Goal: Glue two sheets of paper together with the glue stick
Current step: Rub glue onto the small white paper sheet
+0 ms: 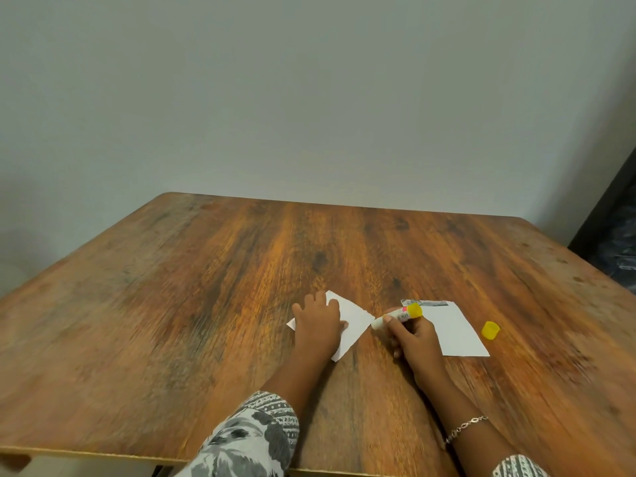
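The uncapped glue stick [399,317] is lying sideways in the right hand's [413,337] curled fingers, its tip nearing a corner of the first sheet [356,320]. The left hand [318,327] is pressing that sheet flat, fingers spread. The second sheet [459,337] and yellow cap [490,330] are lying rightward on the surface [206,304].

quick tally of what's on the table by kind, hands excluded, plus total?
Paper sheets: 2, the left sheet under the left hand, the right sheet by the right hand
Glue stick: 1, uncapped, gripped in the right hand
Yellow cap: 1, loose on the table
Total: 4
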A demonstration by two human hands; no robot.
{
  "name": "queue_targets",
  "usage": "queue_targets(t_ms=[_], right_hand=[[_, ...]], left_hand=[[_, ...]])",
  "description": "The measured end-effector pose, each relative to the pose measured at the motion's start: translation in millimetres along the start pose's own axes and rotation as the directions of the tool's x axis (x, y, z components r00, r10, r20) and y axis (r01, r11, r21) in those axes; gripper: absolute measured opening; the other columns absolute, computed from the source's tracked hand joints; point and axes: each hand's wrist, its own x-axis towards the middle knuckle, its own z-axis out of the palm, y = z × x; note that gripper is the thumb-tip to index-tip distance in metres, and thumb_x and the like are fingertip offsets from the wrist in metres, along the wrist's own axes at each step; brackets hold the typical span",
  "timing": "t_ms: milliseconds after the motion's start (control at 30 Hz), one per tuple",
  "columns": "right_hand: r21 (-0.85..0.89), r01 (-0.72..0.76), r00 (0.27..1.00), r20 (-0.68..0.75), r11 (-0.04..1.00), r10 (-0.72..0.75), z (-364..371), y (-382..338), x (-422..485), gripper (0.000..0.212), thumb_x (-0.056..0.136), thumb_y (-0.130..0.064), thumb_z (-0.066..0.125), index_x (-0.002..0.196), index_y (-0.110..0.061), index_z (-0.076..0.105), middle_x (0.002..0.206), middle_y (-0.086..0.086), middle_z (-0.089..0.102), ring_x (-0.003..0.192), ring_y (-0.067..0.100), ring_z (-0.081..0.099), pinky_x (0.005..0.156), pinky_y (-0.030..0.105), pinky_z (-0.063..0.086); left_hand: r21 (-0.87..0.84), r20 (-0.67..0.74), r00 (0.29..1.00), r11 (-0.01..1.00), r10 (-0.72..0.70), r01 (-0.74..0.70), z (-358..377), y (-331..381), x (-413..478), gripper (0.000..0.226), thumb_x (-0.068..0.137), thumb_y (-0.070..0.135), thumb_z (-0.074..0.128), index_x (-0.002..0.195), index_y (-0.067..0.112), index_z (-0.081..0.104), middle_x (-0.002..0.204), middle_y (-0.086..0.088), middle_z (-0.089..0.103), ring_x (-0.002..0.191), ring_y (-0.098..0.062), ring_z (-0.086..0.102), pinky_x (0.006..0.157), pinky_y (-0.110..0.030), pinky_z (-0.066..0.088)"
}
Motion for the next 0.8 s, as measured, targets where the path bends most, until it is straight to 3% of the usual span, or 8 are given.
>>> queue_targets(t_ms=[133,267,367,433,567,633,700,800], right_hand=[[-0.017,0.022,1.0,-0.011,1.0,-0.022,4.1,-0.4,6.0,0.012,0.087,-0.026,0.058,0.078,-0.017,0.058,0.072,0.002,0.062,0.059,0.011,0.054,0.054,0.02,0.041],[-0.041,0.041,0.999,-0.021,0.998,-0.042,6.4,-1.1,10.4,0.012,0.086,-0.024,0.06,0.074,-0.023,0.056,0.072,0.001,0.063,0.06,0.011,0.055,0.056,0.02,0.042],[-0.039,0.068,0.997,-0.019,0.997,-0.068,7.6,-1.8,13.5,0.01,0.084,-0.022,0.062,0.075,-0.027,0.058,0.072,0.0,0.064,0.061,0.012,0.056,0.057,0.022,0.044],[-0.044,0.081,0.996,-0.025,0.996,-0.082,8.5,-2.1,16.0,0.007,0.084,-0.021,0.063,0.078,-0.025,0.061,0.07,-0.002,0.064,0.059,0.011,0.056,0.055,0.019,0.044],[-0.032,0.08,0.997,-0.022,0.996,-0.08,10.7,-1.4,21.5,0.006,0.085,-0.019,0.06,0.085,-0.014,0.063,0.068,0.0,0.063,0.053,0.013,0.055,0.044,0.011,0.043],[-0.027,0.084,0.996,-0.025,0.996,-0.084,11.5,0.1,24.4,0.01,0.085,-0.019,0.06,0.089,-0.011,0.064,0.073,0.004,0.066,0.055,0.014,0.056,0.045,0.013,0.044],[-0.024,0.082,0.996,-0.035,0.996,-0.083,12.4,2.0,27.8,0.01,0.085,-0.019,0.06,0.09,-0.01,0.064,0.077,0.007,0.067,0.056,0.015,0.056,0.046,0.016,0.044],[-0.001,0.097,0.994,-0.045,0.995,-0.097,14.3,2.1,31.8,0.005,0.086,-0.018,0.058,0.089,-0.014,0.06,0.081,0.004,0.067,0.063,0.016,0.059,0.052,0.022,0.048]], left_hand=[[0.076,-0.055,0.997,0.996,-0.044,0.049,3.1,7.1,-8.2,0.042,0.094,0.041,0.044,0.121,0.01,0.051,0.128,-0.011,0.052,0.114,-0.027,0.048,0.091,-0.038,0.039],[0.056,-0.061,0.995,0.994,-0.085,0.088,-2.9,12.5,-11.3,0.04,0.055,0.048,0.083,0.072,0.014,0.072,0.074,-0.006,0.069,0.067,-0.02,0.064,0.06,-0.033,0.051],[0.086,-0.059,0.995,0.993,-0.078,0.083,-0.4,12.0,-7.9,0.036,0.09,0.038,0.053,0.112,0.01,0.06,0.119,-0.012,0.059,0.108,-0.027,0.053,0.09,-0.042,0.04],[0.089,-0.124,0.992,0.996,0.034,-0.023,3.6,6.5,-3.4,0.034,0.095,0.029,0.044,0.123,0.011,0.052,0.134,-0.011,0.049,0.122,-0.028,0.043,0.1,-0.043,0.032],[-0.049,-0.084,0.962,0.963,0.262,-0.266,-7.3,-5.8,1.6,0.034,0.092,0.013,0.047,0.126,0.012,0.052,0.136,-0.006,0.049,0.125,-0.021,0.041,0.111,-0.036,0.02],[-0.126,-0.038,0.936,0.928,0.349,-0.351,-12.6,-12.6,5.3,0.035,0.091,0.008,0.048,0.125,0.013,0.055,0.136,-0.005,0.05,0.125,-0.018,0.043,0.108,-0.031,0.025],[-0.229,0.104,0.923,0.912,0.37,-0.34,-13.2,-17.6,9.0,0.038,0.091,0.005,0.047,0.127,0.014,0.054,0.142,-0.004,0.044,0.128,-0.02,0.04,0.104,-0.029,0.033],[-0.319,0.282,0.892,0.912,0.352,-0.259,-9.6,-21.3,16.3,0.046,0.093,0.008,0.048,0.137,0.02,0.042,0.152,-0.001,0.027,0.135,-0.022,0.033,0.109,-0.033,0.029]])
